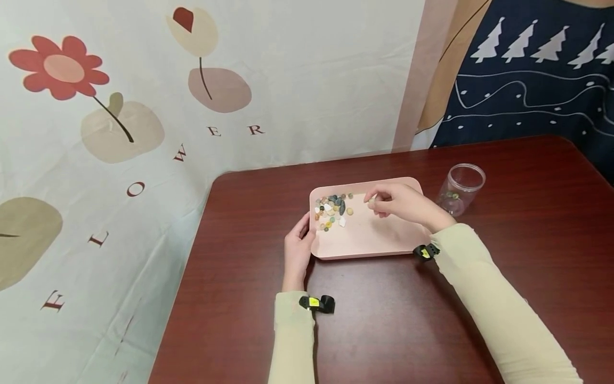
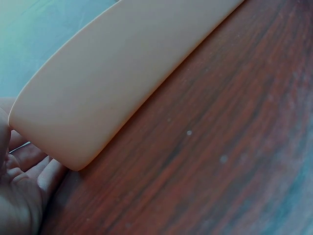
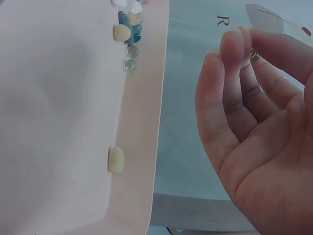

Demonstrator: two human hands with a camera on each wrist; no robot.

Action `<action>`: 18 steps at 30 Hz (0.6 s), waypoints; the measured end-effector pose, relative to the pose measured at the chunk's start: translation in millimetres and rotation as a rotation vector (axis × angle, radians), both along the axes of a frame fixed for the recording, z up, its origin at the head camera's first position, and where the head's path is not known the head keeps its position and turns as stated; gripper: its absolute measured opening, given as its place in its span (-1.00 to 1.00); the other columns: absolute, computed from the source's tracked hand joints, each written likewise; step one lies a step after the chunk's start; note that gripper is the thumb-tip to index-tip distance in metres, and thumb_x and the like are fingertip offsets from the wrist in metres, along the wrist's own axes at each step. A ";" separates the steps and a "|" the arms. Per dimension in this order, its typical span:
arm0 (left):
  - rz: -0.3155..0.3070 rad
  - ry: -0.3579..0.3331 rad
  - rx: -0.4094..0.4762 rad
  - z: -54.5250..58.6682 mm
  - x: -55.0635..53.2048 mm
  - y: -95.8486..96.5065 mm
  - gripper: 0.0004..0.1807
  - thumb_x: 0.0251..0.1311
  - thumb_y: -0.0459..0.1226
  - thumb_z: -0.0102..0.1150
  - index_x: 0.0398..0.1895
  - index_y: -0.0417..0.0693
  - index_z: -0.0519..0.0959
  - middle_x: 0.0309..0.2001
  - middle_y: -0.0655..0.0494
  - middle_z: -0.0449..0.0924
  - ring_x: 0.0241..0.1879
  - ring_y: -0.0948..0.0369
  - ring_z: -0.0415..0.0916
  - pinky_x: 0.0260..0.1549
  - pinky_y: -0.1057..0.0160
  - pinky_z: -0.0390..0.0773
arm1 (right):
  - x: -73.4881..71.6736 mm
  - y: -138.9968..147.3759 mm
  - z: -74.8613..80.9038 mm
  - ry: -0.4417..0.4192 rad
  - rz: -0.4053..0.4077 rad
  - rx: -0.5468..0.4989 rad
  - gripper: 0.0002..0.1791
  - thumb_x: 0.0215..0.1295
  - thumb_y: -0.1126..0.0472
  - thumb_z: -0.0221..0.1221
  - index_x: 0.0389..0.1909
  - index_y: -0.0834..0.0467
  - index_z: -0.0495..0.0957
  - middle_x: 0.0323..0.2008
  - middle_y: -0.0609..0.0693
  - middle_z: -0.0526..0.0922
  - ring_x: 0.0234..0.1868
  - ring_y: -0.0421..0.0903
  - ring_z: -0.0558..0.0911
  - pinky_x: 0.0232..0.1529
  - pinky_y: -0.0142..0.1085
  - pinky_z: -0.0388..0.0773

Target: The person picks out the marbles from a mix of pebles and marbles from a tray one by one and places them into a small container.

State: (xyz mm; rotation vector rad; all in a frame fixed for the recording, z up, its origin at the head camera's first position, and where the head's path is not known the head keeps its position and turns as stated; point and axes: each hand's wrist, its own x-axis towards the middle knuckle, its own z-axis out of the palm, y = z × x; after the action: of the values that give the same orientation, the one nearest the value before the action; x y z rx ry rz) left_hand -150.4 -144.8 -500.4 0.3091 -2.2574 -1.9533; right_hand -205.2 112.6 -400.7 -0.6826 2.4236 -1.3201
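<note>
A pink tray (image 1: pixel 364 242) lies on the table with a cluster of small stones and glass marbles (image 1: pixel 342 207) toward its left end. My left hand (image 1: pixel 297 248) grips the tray's left edge. In the left wrist view the thumb is at the rim, with the fingers curled by the outer wall. Above the tray, my right hand (image 1: pixel 405 204) pinches a small yellow-green glass marble (image 3: pixel 254 55) between thumb and fingertips, mostly hidden by the fingers. One pale stone (image 3: pixel 116 159) sits apart, by the tray's side wall.
To the right of the tray stands a clear jar (image 1: pixel 466 177) with a few greenish marbles (image 1: pixel 452 196) low inside. The dark red wooden table (image 1: pixel 240 277) meets a flower-printed cloth (image 1: pixel 307 64) at the back. A navy tree-patterned cloth (image 1: pixel 523 101) hangs at the right.
</note>
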 end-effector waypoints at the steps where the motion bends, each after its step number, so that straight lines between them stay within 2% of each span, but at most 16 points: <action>1: 0.000 0.001 -0.001 0.1 -0.2 0.2 -0.57 0.14 -0.30 0.06 0.11 0.19 0.45 0.07 0.27 0.43 0.09 0.34 0.32 0.01 0.29 0.36 | 0.9 0.8 0.1 0.001 -0.002 -0.010 -0.81 0.18 0.29 0.10 -0.17 0.19 0.52 -0.55 0.03 0.54 -0.48 -0.07 0.53 -0.40 -0.22 0.54; 10: 0.000 0.010 -0.003 0.4 -0.8 0.8 -0.57 0.14 -0.32 0.05 0.12 0.14 0.45 0.08 0.25 0.43 0.09 0.33 0.32 0.01 0.27 0.36 | 9.9 5.2 -3.5 -0.060 -0.055 -0.091 -0.79 0.24 0.28 0.03 -0.14 0.24 0.50 -0.48 0.13 0.55 -0.43 -0.06 0.55 -0.39 -0.27 0.56; 18: 0.006 -0.018 -0.013 -0.5 -0.3 0.6 -0.58 0.15 -0.29 0.06 0.10 0.24 0.45 0.06 0.34 0.43 0.07 0.39 0.31 0.00 0.33 0.35 | 17.4 6.7 -11.4 -0.022 -0.077 -0.130 -0.84 0.25 0.24 0.05 -0.19 0.19 0.50 -0.55 0.06 0.53 -0.48 -0.06 0.55 -0.40 -0.27 0.55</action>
State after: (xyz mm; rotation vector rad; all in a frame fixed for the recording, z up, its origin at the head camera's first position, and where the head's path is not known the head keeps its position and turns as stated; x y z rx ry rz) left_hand -150.7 -144.2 -500.9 0.3322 -2.2768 -1.9400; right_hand -187.8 119.3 -412.1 -0.6095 2.3848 -1.5182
